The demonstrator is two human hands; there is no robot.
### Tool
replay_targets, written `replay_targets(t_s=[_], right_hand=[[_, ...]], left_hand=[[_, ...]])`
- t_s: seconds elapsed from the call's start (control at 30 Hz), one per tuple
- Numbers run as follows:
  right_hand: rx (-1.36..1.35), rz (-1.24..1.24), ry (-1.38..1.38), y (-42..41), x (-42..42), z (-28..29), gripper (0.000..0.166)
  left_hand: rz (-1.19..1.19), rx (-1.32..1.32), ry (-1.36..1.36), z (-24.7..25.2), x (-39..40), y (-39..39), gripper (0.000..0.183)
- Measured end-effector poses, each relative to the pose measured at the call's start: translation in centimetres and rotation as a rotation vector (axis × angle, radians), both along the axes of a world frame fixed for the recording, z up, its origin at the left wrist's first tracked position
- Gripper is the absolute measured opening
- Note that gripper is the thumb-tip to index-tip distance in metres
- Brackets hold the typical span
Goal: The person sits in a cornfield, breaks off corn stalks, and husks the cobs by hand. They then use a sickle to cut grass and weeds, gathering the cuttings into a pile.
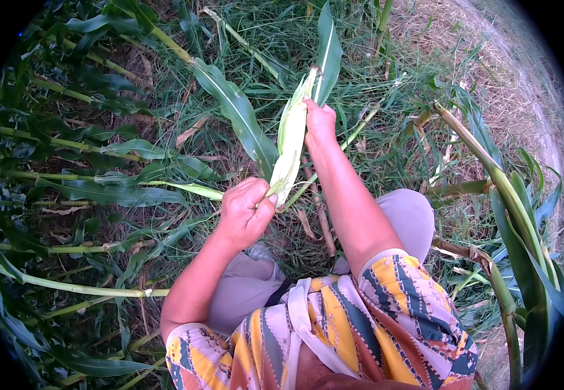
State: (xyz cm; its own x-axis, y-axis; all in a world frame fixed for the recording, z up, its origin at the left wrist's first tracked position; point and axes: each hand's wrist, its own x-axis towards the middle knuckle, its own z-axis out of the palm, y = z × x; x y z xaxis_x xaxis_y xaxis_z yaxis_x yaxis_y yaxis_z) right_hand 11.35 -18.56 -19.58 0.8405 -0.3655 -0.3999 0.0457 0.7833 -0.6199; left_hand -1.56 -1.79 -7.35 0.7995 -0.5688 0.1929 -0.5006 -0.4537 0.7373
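An ear of corn (290, 141) in pale green husk stands tilted in front of me, its brown tip pointing away. My right hand (321, 119) grips it near the upper end, with part of the fingers hidden behind it. My left hand (248, 209) is closed at the ear's lower end and pinches a strip of husk between thumb and fingers. Beside that hand, a long green corn leaf (235, 105) reaches down towards the ear. Another broad leaf (329, 53) rises behind the right hand.
Standing corn stalks (67, 141) fill the left side. A thick bent stalk (511, 190) with leaves arches at the right. Grass and dry stems cover the ground, and a brown dry stalk (322, 214) lies between my knees. Dry straw (438, 39) spreads at the upper right.
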Motion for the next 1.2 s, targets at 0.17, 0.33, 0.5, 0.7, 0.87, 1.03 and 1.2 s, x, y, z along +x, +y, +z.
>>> replay_targets(t_s=[0.17,0.33,0.5,0.7,0.87,1.03,1.2], right_hand=[[-0.113,0.211,-0.099,1.4,-0.8,0.7,0.017],[-0.216,0.509,-0.22,5.8,-3.4,4.0,0.019],[-0.366,0.782,-0.363,8.3,-5.5,5.4,0.021],[-0.402,0.855,-0.358,8.4,-6.2,5.9,0.021],[-0.655,0.818,-0.42,9.0,-5.8,4.7,0.023],[-0.78,0.674,-0.442,10.2,-6.2,4.1,0.023],[-0.891,0.566,-0.26,10.0,-5.3,2.4,0.019]], left_hand=[[-0.028,0.122,0.266,0.0,0.6,1.5,0.02],[0.493,-0.364,0.4,-1.4,4.4,4.9,0.026],[0.639,-0.221,0.165,-2.7,5.1,5.5,0.025],[0.618,-0.342,0.259,-3.3,4.8,6.7,0.009],[0.63,-0.326,0.316,-4.3,4.9,7.2,0.011],[0.585,-0.338,0.219,-3.6,4.4,6.4,0.012],[0.394,-0.09,-0.031,-3.1,3.4,5.0,0.017]])
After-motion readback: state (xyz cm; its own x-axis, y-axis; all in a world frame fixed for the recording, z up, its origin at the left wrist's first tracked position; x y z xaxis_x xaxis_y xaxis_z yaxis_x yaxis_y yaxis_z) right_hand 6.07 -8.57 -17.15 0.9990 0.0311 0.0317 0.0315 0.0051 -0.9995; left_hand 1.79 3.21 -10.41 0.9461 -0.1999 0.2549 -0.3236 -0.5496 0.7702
